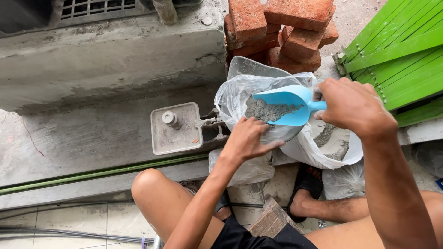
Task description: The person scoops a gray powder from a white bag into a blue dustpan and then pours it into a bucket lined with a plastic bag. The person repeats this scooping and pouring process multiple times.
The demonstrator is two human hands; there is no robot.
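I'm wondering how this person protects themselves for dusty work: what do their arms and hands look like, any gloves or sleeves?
None. Both arms are bare to the frame's edge, with no sleeves, gloves, watch or rings visible. The left hand and right hand are uncovered, with a little grey dust on the fingers.

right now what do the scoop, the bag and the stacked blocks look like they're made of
The scoop looks like smooth moulded plastic, light blue and evenly coloured, dusted with grey powder. The bag seems to be thin clear plastic film: see-through, crinkled and glossy. The blocks look like fired clay brick: reddish-orange, rough and pitted.
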